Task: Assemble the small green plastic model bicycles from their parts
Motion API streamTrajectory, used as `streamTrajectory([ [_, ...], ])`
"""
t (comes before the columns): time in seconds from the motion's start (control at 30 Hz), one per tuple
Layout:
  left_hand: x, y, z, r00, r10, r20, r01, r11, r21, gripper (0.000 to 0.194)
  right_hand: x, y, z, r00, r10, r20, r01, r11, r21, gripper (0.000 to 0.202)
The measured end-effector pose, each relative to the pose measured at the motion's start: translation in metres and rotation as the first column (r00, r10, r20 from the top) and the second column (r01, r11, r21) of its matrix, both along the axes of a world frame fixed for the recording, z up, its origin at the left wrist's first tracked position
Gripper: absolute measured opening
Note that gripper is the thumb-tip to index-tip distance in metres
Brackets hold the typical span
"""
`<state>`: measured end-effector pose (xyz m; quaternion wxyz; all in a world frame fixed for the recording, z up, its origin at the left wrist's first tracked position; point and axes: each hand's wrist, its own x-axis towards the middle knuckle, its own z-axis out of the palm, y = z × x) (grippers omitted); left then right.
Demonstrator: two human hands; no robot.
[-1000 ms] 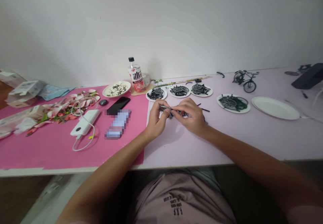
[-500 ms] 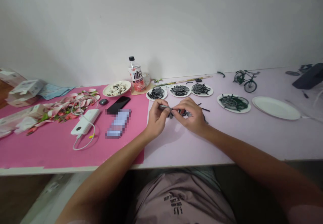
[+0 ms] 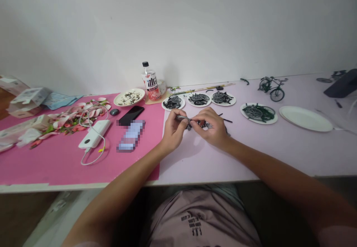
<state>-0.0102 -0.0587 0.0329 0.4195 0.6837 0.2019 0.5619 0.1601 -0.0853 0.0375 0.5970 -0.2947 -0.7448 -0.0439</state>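
Observation:
Low over the pale part of the table, both hands meet at a small dark grey plastic piece (image 3: 182, 117), seen nearly edge-on and perhaps a toy bicycle wheel. My left hand (image 3: 173, 133) pinches it between thumb and fingers. The fingertips of my right hand (image 3: 212, 128) are closed at its right end, on a small part mostly hidden by the fingers. Beneath and behind my right hand lie more dark bicycle parts (image 3: 206, 124), partly covered. A thin black rod (image 3: 228, 120) rests just beyond it.
Behind the hands, a left plate (image 3: 176, 109), a middle plate (image 3: 209, 103) and a right plate (image 3: 234, 101) hold black parts. Rightward are green parts (image 3: 259, 113) on a plate, a toy bicycle (image 3: 270, 88) and a white plate (image 3: 305, 119). Leftward stand a bottle (image 3: 150, 81) and phone (image 3: 131, 115).
Both hands stay in the same place with the same pinch on the grey piece. The view has shifted very slightly; nothing on the table has visibly moved.

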Motion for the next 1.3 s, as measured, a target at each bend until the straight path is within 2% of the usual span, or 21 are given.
streamTrajectory([
  [0.6, 0.0, 0.003, -0.004, 1.0, 0.024, 0.02, -0.024, 1.0, 0.011, 0.026, 0.0, 0.001, -0.003, 1.0, -0.002, -0.001, 0.002, 1.0, 0.004, 0.005],
  [0.77, 0.0, 0.005, -0.007, 0.999, 0.031, 0.021, -0.032, 0.996, 0.081, 0.028, 0.001, 0.003, -0.005, 1.0, -0.004, 0.012, 0.003, 1.0, 0.03, 0.004],
  [0.93, 0.0, 0.007, -0.009, 0.992, 0.117, -0.047, -0.106, 0.976, 0.188, 0.031, 0.001, 0.004, -0.007, 1.0, -0.003, 0.03, 0.002, 0.998, 0.057, 0.004],
  [1.13, -0.003, 0.005, -0.006, 0.976, 0.165, -0.141, -0.116, 0.945, 0.305, 0.025, 0.001, 0.004, -0.008, 1.0, 0.005, 0.028, -0.007, 0.999, 0.054, 0.006],
  [1.3, -0.004, 0.004, -0.004, 0.955, 0.204, -0.216, -0.122, 0.933, 0.339, 0.018, 0.003, 0.006, -0.01, 1.0, 0.004, 0.028, -0.006, 0.999, 0.052, 0.005],
])
